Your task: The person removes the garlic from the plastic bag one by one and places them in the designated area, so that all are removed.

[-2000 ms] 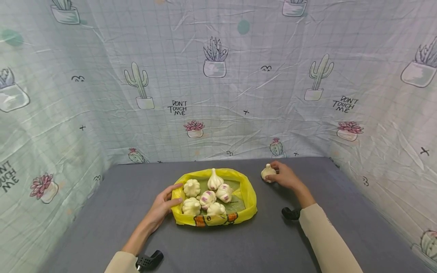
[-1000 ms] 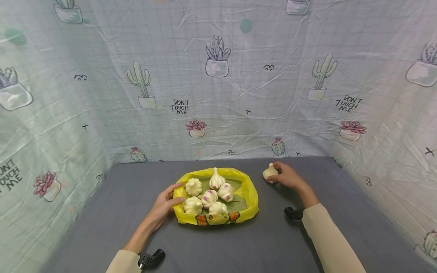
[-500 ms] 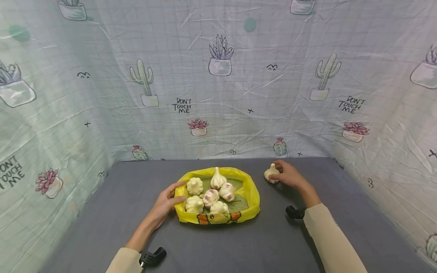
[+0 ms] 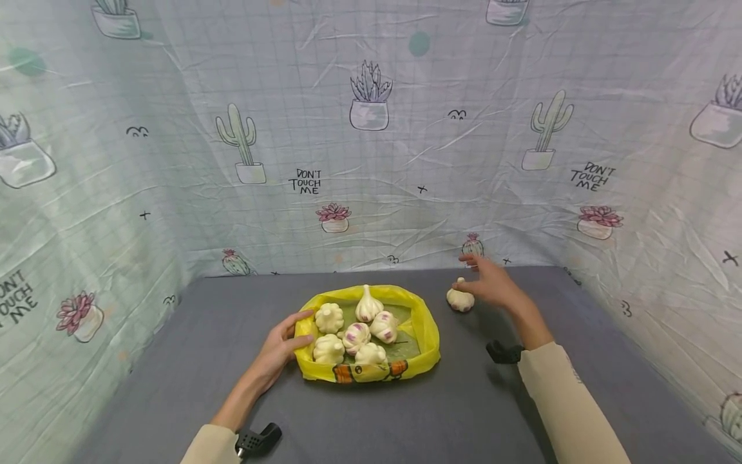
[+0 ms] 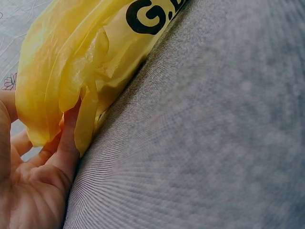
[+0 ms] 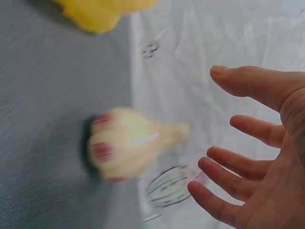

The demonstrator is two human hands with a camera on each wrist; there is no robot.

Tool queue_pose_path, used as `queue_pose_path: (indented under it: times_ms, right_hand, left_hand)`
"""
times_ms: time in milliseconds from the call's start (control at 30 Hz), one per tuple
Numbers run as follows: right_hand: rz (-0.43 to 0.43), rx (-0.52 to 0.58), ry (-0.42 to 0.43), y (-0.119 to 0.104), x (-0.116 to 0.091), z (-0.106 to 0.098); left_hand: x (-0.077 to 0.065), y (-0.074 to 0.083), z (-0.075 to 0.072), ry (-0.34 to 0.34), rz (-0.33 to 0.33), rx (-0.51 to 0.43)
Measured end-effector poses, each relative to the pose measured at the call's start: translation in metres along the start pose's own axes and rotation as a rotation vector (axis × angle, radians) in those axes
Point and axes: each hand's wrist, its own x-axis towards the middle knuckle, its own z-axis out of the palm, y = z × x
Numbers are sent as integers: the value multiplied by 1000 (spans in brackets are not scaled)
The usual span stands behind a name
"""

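A yellow plastic bag (image 4: 430, 341) with its mouth spread wide lies in the middle of the table, several garlic bulbs (image 4: 356, 337) inside it. My left hand (image 4: 274, 353) grips the bag's left rim, with the thumb and index finger over the edge. In the left wrist view, fingers (image 5: 66, 136) lie against the folded yellow plastic (image 5: 52, 95). To the right of the bag a single garlic bulb (image 4: 460, 300) stands upright on the table, its stem up. My right hand (image 4: 494, 283) is just above it, fingers spread. The right wrist view has that bulb (image 6: 125, 145) apart from the fingertips.
A grey cloth covers the table (image 4: 382, 425). A pale curtain (image 4: 417, 142) printed with potted cacti hangs along the back and both sides. Black wrist devices (image 4: 257, 441) sit on both wrists near the cream sleeves (image 4: 570, 403).
My right hand has let go of the single garlic bulb and lifted off it, fingers spreading. That bulb stays on the table. The left hand and the bag stay put.
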Motion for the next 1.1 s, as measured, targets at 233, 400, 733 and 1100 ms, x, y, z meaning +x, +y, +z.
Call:
queue_pose_path:
  times_ms: [233,400,733,1100]
  right_hand:
    - [-133,-42,32,-38,-2,-9]
    - [-194,-71,7,-68,-2,-6]
    - [-270,-158,-113,-120,6,11]
    - [-334,-142,-332,-142,24,40]
  left_hand:
    - [-1,2,2,6,-2,10]
    - [0,1,2,0,-7,8]
    - [-2,0,0,25,-12,34]
    - [-3,2,0,-2,5,29]
